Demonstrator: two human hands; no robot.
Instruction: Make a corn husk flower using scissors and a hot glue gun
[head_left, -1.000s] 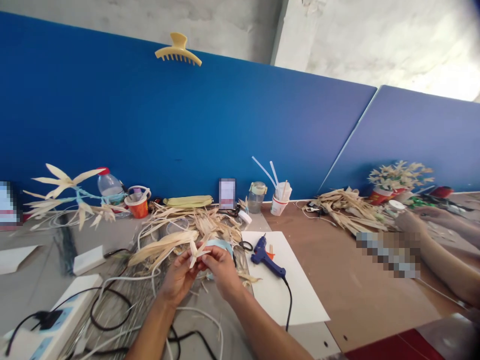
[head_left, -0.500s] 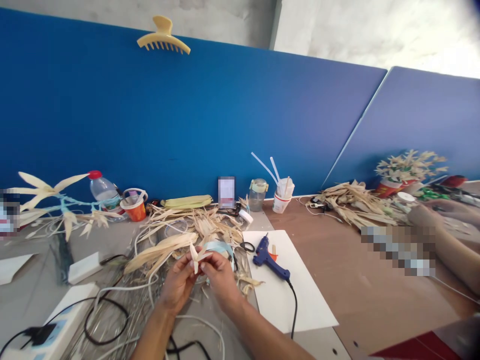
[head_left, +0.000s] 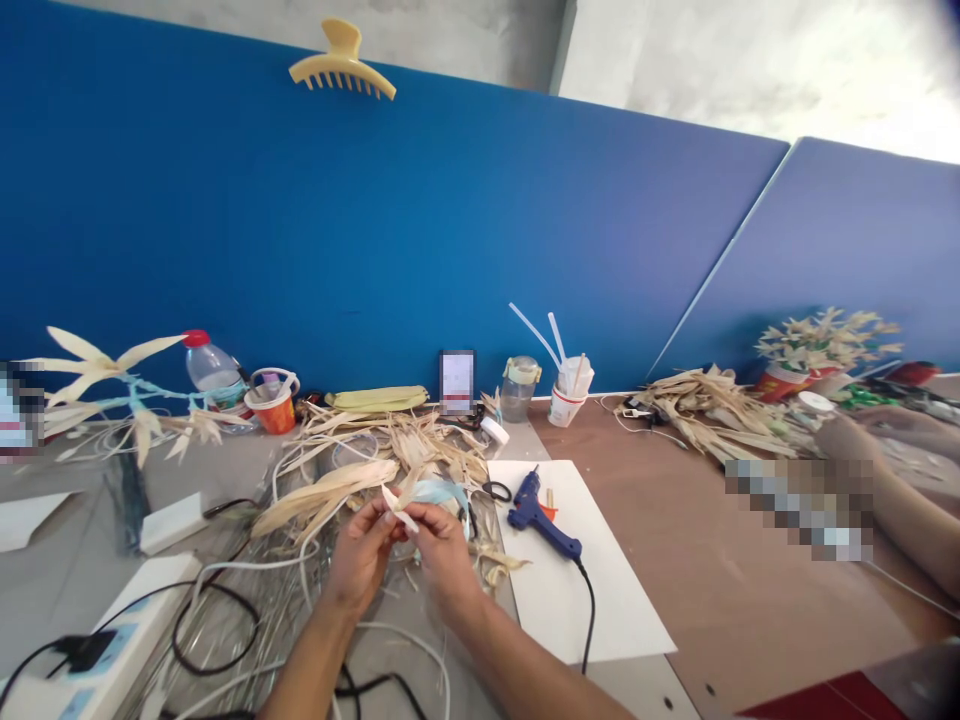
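Observation:
Fingertips of both hands meet around a small pale corn-husk flower over the middle of the table. My left hand pinches it from the left. From the other side, the thumb and fingers of my right hand are closed on it as well. Its lower part is hidden by the fingers. Just behind the hands lie dried corn husks and a roll of light blue tape. To the right, a blue glue gun rests on a white sheet.
A power strip with cables sits at front left. Along the partition stand a bottle, an orange cup, a phone, a jar and a cup with glue sticks. A co-worker's arm is at right.
The husk flower has turned in my fingers, its pale petal now slanting down to the right. Both hands stay in nearly the same place. The whole view has shifted slightly.

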